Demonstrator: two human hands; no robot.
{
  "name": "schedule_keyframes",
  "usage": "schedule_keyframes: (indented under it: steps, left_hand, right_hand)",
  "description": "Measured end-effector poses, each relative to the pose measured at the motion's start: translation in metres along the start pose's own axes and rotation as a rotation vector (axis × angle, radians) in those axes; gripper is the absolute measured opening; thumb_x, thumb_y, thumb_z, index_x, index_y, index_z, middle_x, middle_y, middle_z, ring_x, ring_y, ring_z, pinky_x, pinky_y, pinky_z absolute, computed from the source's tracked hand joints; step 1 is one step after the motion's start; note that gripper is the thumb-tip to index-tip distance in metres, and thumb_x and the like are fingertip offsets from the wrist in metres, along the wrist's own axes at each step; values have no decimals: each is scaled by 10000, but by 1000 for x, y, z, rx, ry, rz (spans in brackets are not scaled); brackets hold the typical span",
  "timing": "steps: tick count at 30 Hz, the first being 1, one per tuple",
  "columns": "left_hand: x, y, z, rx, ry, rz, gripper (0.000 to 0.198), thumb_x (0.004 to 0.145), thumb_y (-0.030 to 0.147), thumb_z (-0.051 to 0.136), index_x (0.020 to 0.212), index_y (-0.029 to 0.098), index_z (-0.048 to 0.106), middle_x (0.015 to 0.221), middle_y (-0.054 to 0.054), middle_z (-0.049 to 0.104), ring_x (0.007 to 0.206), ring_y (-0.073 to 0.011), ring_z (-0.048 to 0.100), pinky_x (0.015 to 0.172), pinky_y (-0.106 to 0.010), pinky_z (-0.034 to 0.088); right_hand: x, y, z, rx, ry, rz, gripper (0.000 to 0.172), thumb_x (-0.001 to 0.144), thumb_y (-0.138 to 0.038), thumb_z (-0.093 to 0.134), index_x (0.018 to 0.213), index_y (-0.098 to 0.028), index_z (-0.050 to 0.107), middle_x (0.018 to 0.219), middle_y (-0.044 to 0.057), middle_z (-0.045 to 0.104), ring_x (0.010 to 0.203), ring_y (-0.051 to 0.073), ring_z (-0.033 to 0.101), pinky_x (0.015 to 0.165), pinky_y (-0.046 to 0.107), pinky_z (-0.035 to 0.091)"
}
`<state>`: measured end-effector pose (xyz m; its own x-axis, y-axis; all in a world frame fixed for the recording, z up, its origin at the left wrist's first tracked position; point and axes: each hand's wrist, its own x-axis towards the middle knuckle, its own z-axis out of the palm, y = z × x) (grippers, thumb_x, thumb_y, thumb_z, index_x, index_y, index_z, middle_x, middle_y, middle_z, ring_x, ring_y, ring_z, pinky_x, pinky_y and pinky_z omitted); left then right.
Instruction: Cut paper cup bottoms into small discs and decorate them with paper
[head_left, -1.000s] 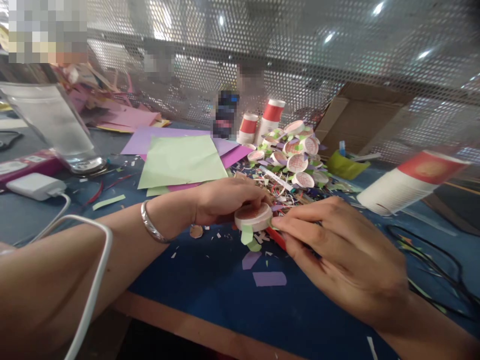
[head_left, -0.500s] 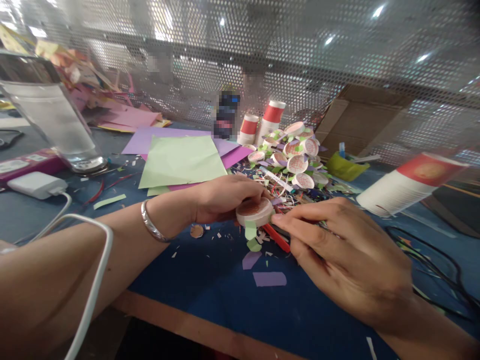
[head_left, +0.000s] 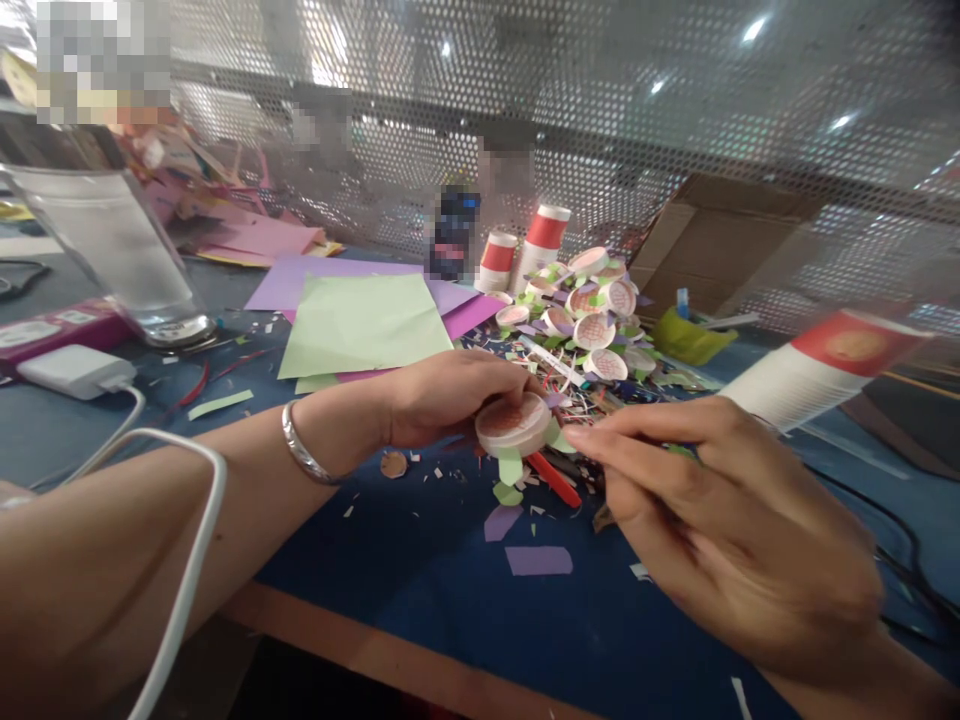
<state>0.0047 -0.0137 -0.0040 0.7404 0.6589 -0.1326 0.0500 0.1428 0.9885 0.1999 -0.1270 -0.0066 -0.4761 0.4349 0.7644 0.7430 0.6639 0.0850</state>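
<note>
Right fingers (head_left: 651, 458), farther out, green tab (head_left: 558, 437) clearer; left hand (head_left: 454, 394) (gripping disc (head_left: 514, 428))

Paper disc (head_left: 514, 428), matt sheet (head_left: 367, 320); glossy bangle (head_left: 297, 446)

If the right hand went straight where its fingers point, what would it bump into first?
Probably the little green paper tab at the side of the round white piece. The right hand looks very close to that tab, maybe even touching it; the depth is hard to tell.
</note>
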Motion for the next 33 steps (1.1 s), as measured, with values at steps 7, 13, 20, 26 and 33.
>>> schedule_keyframes:
  steps: [7, 13, 20, 26, 33]
  left_hand:
    - [-2, 3, 1, 44, 41, 10, 170, 782, 132, 458, 784, 144, 628, 670, 3, 539, 560, -96, 435, 504, -202, 350]
    - [-5, 5, 4, 47, -2, 76, 213, 840, 123, 429, 794, 133, 637, 527, 34, 497, 516, -90, 422, 539, -195, 361]
    - [-4, 5, 3, 31, 19, 47, 178, 824, 129, 431, 755, 160, 591, 613, 14, 542, 539, -99, 467, 533, -216, 379]
    - [-2, 4, 1, -5, 42, 12, 155, 774, 149, 491, 625, 180, 467, 652, 4, 521, 592, -107, 514, 579, -225, 450]
    - [-2, 2, 1, 0, 33, 10, 126, 796, 150, 477, 678, 175, 513, 682, -1, 535, 545, -95, 490, 538, -224, 439]
  right_hand:
    - [2, 2, 4, -43, 2, 25, 296, 888, -2, 628, 1112, -161, 738, 1038, 96, 706, 887, 188, 682, 807, 370, 573]
    - [0, 3, 5, -54, -15, -18, 318, 879, -12, 621, 1148, -141, 734, 1079, 109, 700, 908, 198, 674, 838, 383, 575]
    - [0, -1, -1, -20, -27, -36, 329, 863, 3, 630, 1147, -125, 735, 1094, 123, 694, 942, 213, 656, 853, 397, 545]
    - [2, -2, 3, 7, -71, -116, 267, 893, -23, 646, 1130, -98, 742, 1067, 131, 686, 949, 219, 629, 820, 388, 538]
    - [2, -3, 4, 23, -64, -87, 291, 877, -12, 654, 1144, -100, 730, 1062, 136, 708, 947, 224, 651, 842, 401, 546]
